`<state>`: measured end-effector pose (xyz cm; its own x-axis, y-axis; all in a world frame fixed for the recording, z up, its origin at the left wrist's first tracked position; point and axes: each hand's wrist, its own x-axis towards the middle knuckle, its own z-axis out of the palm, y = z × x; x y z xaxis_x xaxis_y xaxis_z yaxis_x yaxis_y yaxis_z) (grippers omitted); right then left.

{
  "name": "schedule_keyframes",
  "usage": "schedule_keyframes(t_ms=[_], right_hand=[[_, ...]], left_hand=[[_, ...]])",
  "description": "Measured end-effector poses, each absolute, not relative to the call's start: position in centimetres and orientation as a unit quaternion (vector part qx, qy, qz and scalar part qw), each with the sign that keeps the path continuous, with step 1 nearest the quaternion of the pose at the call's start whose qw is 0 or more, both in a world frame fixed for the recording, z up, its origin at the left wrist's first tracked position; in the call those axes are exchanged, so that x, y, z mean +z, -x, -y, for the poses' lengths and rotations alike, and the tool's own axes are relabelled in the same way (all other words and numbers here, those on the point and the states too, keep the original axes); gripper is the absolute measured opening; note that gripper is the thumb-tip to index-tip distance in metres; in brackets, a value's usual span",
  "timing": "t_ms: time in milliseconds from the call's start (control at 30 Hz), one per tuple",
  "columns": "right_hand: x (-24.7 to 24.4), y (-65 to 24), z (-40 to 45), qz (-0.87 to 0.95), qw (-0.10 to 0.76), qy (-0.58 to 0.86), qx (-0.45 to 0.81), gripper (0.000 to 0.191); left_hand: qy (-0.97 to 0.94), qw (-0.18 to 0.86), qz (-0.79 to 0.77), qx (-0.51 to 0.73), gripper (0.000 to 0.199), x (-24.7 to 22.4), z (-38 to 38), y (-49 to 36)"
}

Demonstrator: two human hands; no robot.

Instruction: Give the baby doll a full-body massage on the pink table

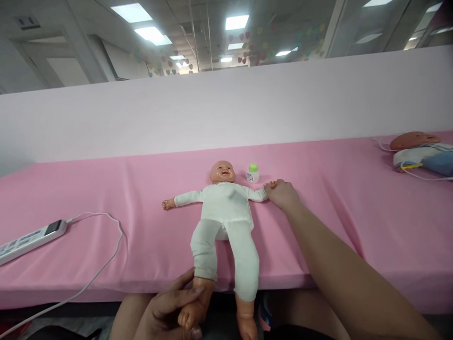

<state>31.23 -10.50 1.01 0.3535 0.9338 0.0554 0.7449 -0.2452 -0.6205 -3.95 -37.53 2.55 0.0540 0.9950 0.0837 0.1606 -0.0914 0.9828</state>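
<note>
A baby doll [228,203] in a white cloth suit lies on its back on the pink-covered table [148,245], its head away from me. Its lower legs hang past the table's front edge. My left hand [170,307] is closed around the doll's foot on the left side. At the end of the doll's outstretched arm on the right, my right hand [285,193] grips the doll's hand, with tiny fingers showing beside mine. A small clear jar with a green lid [252,174] stands upright near the doll's head.
A white power strip [33,241] lies at the left, and its cord runs over the front edge. Another doll [423,151] in white and blue lies at the far right with thin tubing around it. A white wall panel [226,113] rises behind the table.
</note>
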Motion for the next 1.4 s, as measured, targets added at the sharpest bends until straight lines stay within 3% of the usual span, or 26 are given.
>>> schedule_keyframes(t_ms=[133, 267, 367, 533, 633, 833, 1033, 1200, 1400], right_hand=[[1.6, -31.2, 10.4, 0.539, 0.233, 0.797, 0.143, 0.049], [1.6, -31.6, 10.4, 0.522, 0.252, 0.793, 0.188, 0.042], [1.0, -31.6, 10.4, 0.509, 0.346, 0.752, 0.238, 0.044], [1.2, -30.1, 10.9, 0.476, 0.541, 0.561, 0.408, 0.071], [2.1, -28.6, 11.8, 0.503, 0.587, 0.427, 0.469, 0.074], [2.7, -25.6, 14.1, 0.713, 0.504, 0.36, 0.329, 0.047], [2.1, -24.8, 14.3, 0.859, 0.385, 0.312, 0.129, 0.048], [2.3, -24.6, 14.6, 0.879, 0.355, 0.299, 0.11, 0.048], [2.2, -24.5, 14.5, 0.798, 0.436, 0.362, 0.205, 0.045]], left_hand=[[-0.584, 0.447, -0.497, 0.459, 0.044, 2.8, 37.6, 4.1], [-0.575, 0.456, -0.497, 0.464, 0.044, 2.9, 37.8, 4.0], [-0.573, 0.453, -0.503, 0.461, 0.043, 3.5, 37.8, 3.7], [-0.569, 0.462, -0.485, 0.477, 0.045, 3.5, 37.0, 3.8], [-0.568, 0.478, -0.425, 0.518, 0.047, 3.1, 35.3, 3.6], [-0.573, 0.495, -0.35, 0.552, 0.038, 5.5, 30.8, 1.6], [-0.501, 0.543, -0.4, 0.542, 0.043, 6.7, 27.6, -0.3], [-0.476, 0.546, -0.433, 0.535, 0.048, 6.1, 25.8, -0.7], [-0.489, 0.536, -0.432, 0.536, 0.047, 5.8, 27.0, -0.2]])
